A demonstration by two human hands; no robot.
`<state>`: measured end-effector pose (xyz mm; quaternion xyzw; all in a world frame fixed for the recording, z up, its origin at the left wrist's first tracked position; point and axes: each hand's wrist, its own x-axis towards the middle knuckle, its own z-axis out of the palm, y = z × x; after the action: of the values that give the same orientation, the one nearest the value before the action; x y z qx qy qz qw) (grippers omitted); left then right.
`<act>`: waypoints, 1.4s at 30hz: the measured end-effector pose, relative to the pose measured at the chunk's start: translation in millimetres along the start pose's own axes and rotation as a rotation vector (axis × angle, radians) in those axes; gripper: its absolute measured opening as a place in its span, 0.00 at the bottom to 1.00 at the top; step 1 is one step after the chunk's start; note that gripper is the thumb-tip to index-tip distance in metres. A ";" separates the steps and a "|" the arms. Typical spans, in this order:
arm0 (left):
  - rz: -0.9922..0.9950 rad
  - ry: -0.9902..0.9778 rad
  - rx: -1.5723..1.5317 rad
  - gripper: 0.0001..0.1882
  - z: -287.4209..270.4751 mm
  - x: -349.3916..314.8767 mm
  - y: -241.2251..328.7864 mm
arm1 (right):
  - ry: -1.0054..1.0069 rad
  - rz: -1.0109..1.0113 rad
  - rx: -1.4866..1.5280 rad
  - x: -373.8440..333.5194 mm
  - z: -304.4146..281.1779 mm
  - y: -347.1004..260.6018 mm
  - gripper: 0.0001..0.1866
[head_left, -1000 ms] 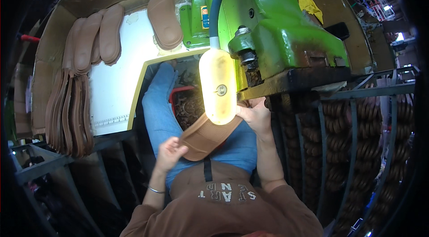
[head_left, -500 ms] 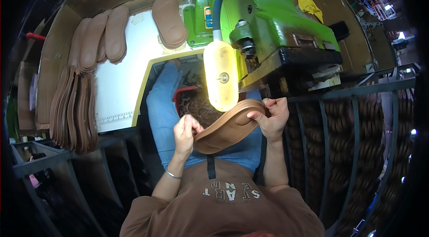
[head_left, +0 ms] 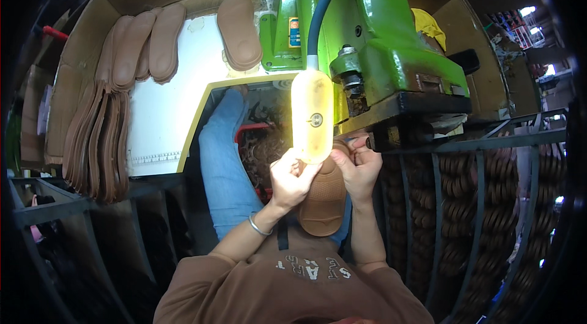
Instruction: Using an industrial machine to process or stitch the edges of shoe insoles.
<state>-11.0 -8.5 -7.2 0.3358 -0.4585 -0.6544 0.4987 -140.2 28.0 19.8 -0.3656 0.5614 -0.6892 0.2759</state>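
Observation:
A brown shoe sole (head_left: 321, 205) is held lengthwise over my lap, its patterned face turned up and its near end close to my shirt. My right hand (head_left: 358, 168) grips the far right edge, thumb on top and fingers curled. My left hand (head_left: 291, 181) is closed at the left edge, thumb and fingertips pinched together just under the lamp. A glowing yellow-white lamp (head_left: 312, 119) hangs right above and covers the sole's far end. Behind it stands a green machine (head_left: 391, 36) with a black lower head.
On the white table (head_left: 160, 119) at left lie several brown insoles (head_left: 167, 43), with a stack (head_left: 98, 140) hanging over its near-left edge. A red-rimmed bin (head_left: 264, 153) holds brown trimmings beneath the lamp. Racks (head_left: 483, 202) at right hold many brown soles.
The sole has swung from slanting sideways to pointing lengthwise away from me. My left hand has moved right and forward to its far part; my right hand has shifted slightly left.

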 end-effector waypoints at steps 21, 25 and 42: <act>0.415 0.587 1.389 0.35 -272.6 231.5 71.2 | -0.167 0.986 1.376 20.6 194.9 51.8 0.23; 0.499 0.758 1.040 0.31 -272.5 166.2 104.6 | -0.205 1.088 1.267 49.0 240.2 75.8 0.21; -0.029 -0.324 -0.197 0.53 -100.6 2.4 51.5 | -0.290 0.860 0.449 -101.8 -92.8 77.7 0.22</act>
<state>96.3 -41.8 5.3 0.1823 -0.4616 -0.7487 0.4394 -158.9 144.7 -85.3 -0.1250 0.4551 -0.5592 0.6815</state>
